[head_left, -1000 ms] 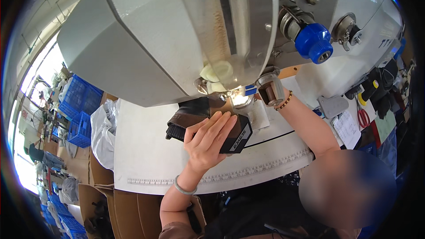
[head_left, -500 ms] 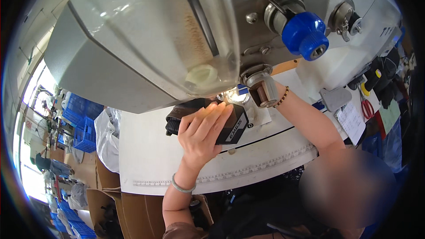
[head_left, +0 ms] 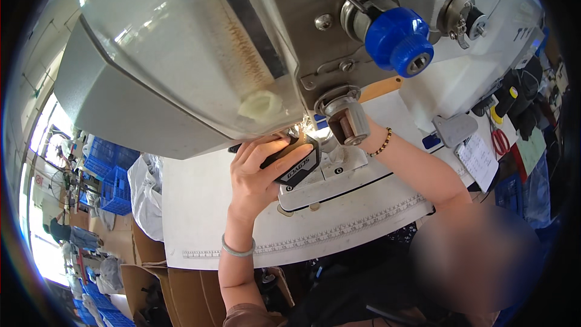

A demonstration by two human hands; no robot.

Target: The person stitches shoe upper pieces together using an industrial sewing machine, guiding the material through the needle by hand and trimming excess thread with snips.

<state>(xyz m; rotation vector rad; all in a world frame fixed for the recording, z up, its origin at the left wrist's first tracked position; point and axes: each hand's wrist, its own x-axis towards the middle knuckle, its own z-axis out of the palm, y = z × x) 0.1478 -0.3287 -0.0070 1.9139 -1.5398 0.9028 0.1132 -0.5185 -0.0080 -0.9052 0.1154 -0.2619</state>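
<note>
My left hand [head_left: 251, 168] is closed around a black fabric piece [head_left: 289, 171] with pale printing on its end. Its fingers lie over the top, and part of the piece goes out of sight beneath the sewing machine head [head_left: 157, 94]. The piece is beside the lit needle area [head_left: 307, 126], above the metal base plate [head_left: 296, 198]. My right wrist, with a beaded bracelet [head_left: 382, 143], reaches in behind the bobbin winder-like metal cylinder [head_left: 350, 122]. That cylinder and the machine hide my right hand's fingers.
A blue knob [head_left: 396, 42] sticks out from the machine. The white table [head_left: 200, 218] has a ruler strip [head_left: 339, 230] along its near edge. Red-handled scissors [head_left: 500, 142], a grey plate [head_left: 455, 128] and written paper [head_left: 478, 160] lie at right. A cardboard box [head_left: 193, 293] stands below left.
My left hand has moved left and farther in with the black piece, which has turned. More of the metal base plate shows. The whole view has shifted slightly.
</note>
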